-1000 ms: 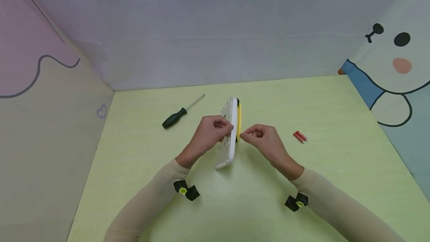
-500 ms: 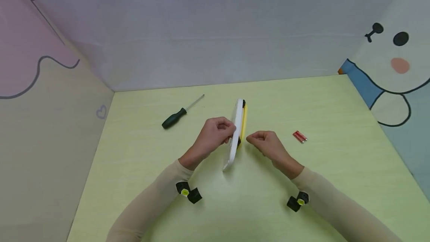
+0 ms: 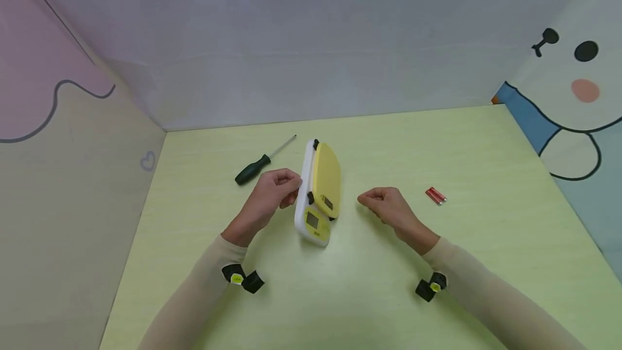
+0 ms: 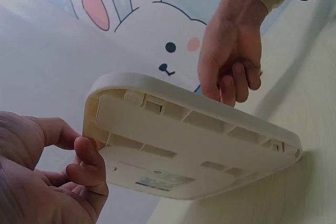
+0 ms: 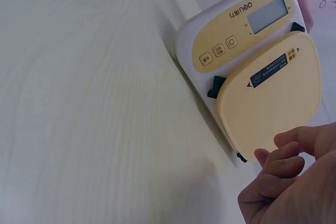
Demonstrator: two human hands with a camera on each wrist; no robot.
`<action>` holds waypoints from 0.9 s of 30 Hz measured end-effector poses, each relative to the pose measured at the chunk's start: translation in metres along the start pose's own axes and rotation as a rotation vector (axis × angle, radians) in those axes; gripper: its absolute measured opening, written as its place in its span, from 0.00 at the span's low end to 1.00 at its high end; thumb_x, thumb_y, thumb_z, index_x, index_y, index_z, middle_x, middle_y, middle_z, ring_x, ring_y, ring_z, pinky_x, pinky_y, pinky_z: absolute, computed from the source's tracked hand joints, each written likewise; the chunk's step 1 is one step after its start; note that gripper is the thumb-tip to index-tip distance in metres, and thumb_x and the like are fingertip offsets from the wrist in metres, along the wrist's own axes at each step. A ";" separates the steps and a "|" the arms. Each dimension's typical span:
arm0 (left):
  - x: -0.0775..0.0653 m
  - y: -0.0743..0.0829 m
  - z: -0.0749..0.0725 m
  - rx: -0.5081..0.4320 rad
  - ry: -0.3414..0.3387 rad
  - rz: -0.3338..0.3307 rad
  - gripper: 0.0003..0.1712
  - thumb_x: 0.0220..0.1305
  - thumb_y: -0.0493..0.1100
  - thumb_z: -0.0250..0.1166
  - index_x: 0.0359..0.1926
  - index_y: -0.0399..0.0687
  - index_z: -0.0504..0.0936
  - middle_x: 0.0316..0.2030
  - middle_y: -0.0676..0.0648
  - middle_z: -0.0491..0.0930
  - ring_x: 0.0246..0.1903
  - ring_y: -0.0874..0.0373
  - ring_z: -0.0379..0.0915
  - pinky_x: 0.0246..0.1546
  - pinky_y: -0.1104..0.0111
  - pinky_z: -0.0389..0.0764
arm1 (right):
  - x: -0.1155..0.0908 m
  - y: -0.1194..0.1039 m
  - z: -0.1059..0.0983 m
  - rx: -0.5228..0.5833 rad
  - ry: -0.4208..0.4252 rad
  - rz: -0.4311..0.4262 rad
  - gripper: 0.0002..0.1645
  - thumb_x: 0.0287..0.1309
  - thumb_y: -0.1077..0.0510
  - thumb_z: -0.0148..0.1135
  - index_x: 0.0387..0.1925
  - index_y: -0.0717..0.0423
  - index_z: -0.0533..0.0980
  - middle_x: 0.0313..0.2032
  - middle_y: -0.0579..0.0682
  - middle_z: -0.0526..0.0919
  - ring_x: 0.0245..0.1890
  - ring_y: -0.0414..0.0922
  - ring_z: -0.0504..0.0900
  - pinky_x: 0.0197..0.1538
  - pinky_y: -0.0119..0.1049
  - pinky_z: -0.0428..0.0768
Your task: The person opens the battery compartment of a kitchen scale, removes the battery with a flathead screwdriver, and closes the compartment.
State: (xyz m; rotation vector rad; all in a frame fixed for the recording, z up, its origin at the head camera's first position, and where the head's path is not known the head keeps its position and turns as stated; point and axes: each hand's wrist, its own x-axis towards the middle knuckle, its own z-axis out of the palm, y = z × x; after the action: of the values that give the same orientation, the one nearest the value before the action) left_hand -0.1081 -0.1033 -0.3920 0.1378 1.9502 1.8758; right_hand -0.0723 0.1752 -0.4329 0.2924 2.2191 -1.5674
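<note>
A yellow and white digital kitchen scale (image 3: 326, 180) stands tilted on its edge mid-table, its yellow platform facing right. My left hand (image 3: 269, 199) pinches the scale's white edge between thumb and fingers. In the left wrist view the underside of the scale (image 4: 152, 156) shows, with recesses and a label. Its display and buttons appear on the scale (image 5: 262, 51) in the right wrist view. My right hand (image 3: 396, 212) hovers just right of the scale, apart from it, fingers loosely curled. Nothing is visible in the right hand (image 5: 294, 182).
A screwdriver (image 3: 252, 170) with a dark green handle lies behind my left hand. Two red batteries (image 3: 435, 195) lie side by side to the right of my right hand. The pale table (image 3: 466, 150) meets a wall at the back and printed side panels.
My left hand has moved left and turned the scale, so its yellow face now shows instead of its underside and then edge. My right hand has drawn slightly away from it.
</note>
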 end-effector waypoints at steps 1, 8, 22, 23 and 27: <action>-0.001 -0.001 -0.005 0.002 0.004 -0.006 0.10 0.70 0.40 0.58 0.37 0.34 0.77 0.19 0.50 0.72 0.19 0.62 0.64 0.21 0.73 0.64 | 0.001 0.000 0.000 -0.002 0.001 0.002 0.20 0.65 0.51 0.61 0.47 0.64 0.81 0.15 0.40 0.67 0.16 0.36 0.62 0.20 0.29 0.62; -0.007 -0.023 -0.029 0.060 0.039 -0.092 0.11 0.71 0.40 0.58 0.37 0.34 0.77 0.21 0.50 0.73 0.19 0.63 0.64 0.21 0.74 0.65 | 0.007 0.000 0.005 -0.030 -0.021 0.019 0.19 0.65 0.52 0.60 0.48 0.64 0.81 0.18 0.41 0.68 0.17 0.37 0.61 0.20 0.29 0.60; 0.001 -0.067 -0.021 0.131 0.047 -0.203 0.12 0.70 0.40 0.59 0.36 0.32 0.80 0.21 0.49 0.76 0.18 0.61 0.64 0.18 0.71 0.63 | 0.016 0.006 0.011 -0.084 0.031 0.058 0.16 0.64 0.54 0.61 0.43 0.63 0.82 0.25 0.47 0.74 0.21 0.39 0.64 0.24 0.31 0.63; 0.000 -0.063 -0.019 0.143 0.047 -0.207 0.12 0.70 0.39 0.58 0.35 0.31 0.80 0.21 0.49 0.76 0.17 0.61 0.64 0.18 0.71 0.63 | 0.016 0.006 0.010 -0.085 0.032 0.063 0.16 0.64 0.53 0.61 0.43 0.63 0.82 0.26 0.48 0.74 0.22 0.40 0.64 0.25 0.31 0.64; 0.006 -0.064 -0.014 0.218 0.053 -0.215 0.13 0.69 0.41 0.59 0.33 0.35 0.81 0.21 0.48 0.77 0.17 0.62 0.67 0.19 0.72 0.65 | 0.015 0.008 0.005 -0.074 0.024 0.083 0.16 0.63 0.53 0.62 0.41 0.64 0.82 0.23 0.47 0.73 0.22 0.41 0.65 0.25 0.32 0.64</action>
State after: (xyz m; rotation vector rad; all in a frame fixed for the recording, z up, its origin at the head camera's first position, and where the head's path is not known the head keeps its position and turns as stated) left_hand -0.1042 -0.1191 -0.4551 -0.0564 2.1097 1.5442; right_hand -0.0819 0.1723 -0.4476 0.3780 2.2470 -1.4423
